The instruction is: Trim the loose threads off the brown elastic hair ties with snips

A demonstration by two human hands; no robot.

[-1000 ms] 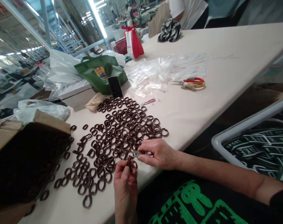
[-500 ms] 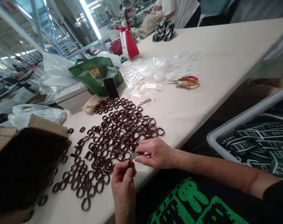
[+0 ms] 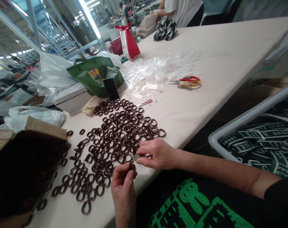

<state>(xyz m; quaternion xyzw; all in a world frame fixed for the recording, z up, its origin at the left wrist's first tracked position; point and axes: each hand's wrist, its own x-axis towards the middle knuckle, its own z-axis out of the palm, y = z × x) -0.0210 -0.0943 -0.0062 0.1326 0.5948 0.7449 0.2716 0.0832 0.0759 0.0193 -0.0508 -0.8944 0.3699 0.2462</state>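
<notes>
Several dark brown hair ties (image 3: 115, 139) lie spread over the cream table (image 3: 205, 104) in front of me. My left hand (image 3: 122, 186) pinches one brown hair tie (image 3: 132, 165) upright at the table's near edge. My right hand (image 3: 158, 154) is closed on small metal snips (image 3: 135, 157), whose tip points left and meets the top of that tie. An open cardboard box (image 3: 20, 171) full of more brown ties stands at the left.
Behind the ties lie a black phone (image 3: 111, 89), a green bag (image 3: 96, 74), a white box (image 3: 70, 98), clear plastic bags (image 3: 158, 71), red-and-yellow scissors (image 3: 189, 82) and a small pink tool (image 3: 146, 102). A person in white stands at the far end. A metal-framed cart (image 3: 248, 117) is at my right.
The view has drifted slightly, so everything sits a little lower left in frame. My hands stay together at the tie and have barely moved relative to each other.
</notes>
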